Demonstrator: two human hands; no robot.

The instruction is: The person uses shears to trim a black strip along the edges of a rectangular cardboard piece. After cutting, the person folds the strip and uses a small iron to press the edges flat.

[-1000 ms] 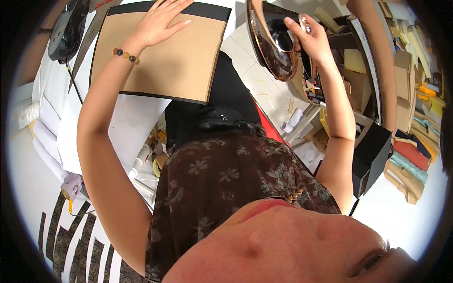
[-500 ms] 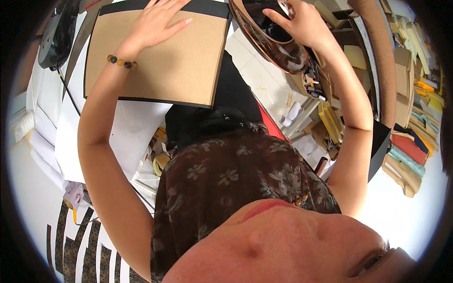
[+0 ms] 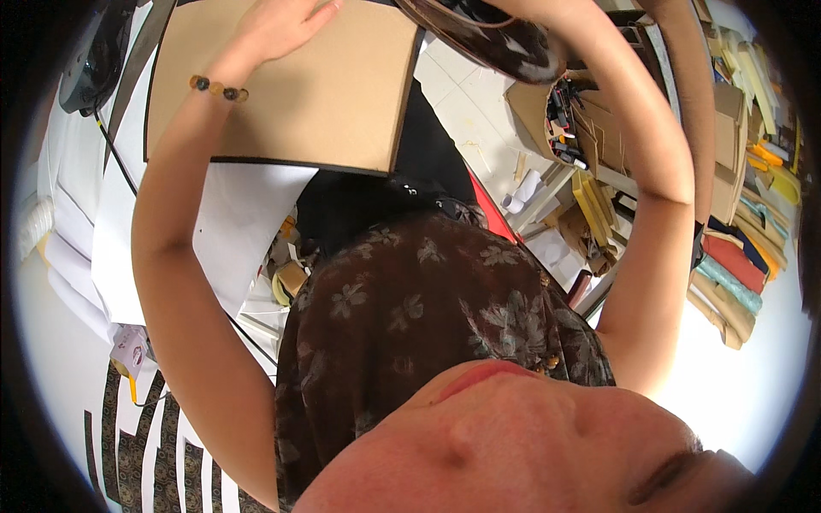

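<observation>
My left hand [image 3: 278,30] lies flat on a tan board [image 3: 282,103] with dark edges, thumb spread; its other fingertips pass out of the top of the picture. A beaded bracelet [image 3: 218,89] circles that wrist. To the board's right is a glossy dark brown appliance [image 3: 505,47] with a copper-coloured rim, which looks like a clothes iron. Only the back part of my right hand [image 3: 526,7] shows, above the iron at the top edge. Its fingers are cut off, but the iron moves along with it.
White paper [image 3: 231,222] lies under the board, with a black device [image 3: 92,64] and its cord at the left. At right stand a round cardboard holder [image 3: 530,115] of pens and tools, and shelves with cardboard and folded fabric [image 3: 740,265]. Patterned dark strips [image 3: 132,462] hang lower left.
My right hand and the iron have moved upward, mostly out of the picture, uncovering more of the cardboard holder. My left hand and the board sit slightly higher in view.
</observation>
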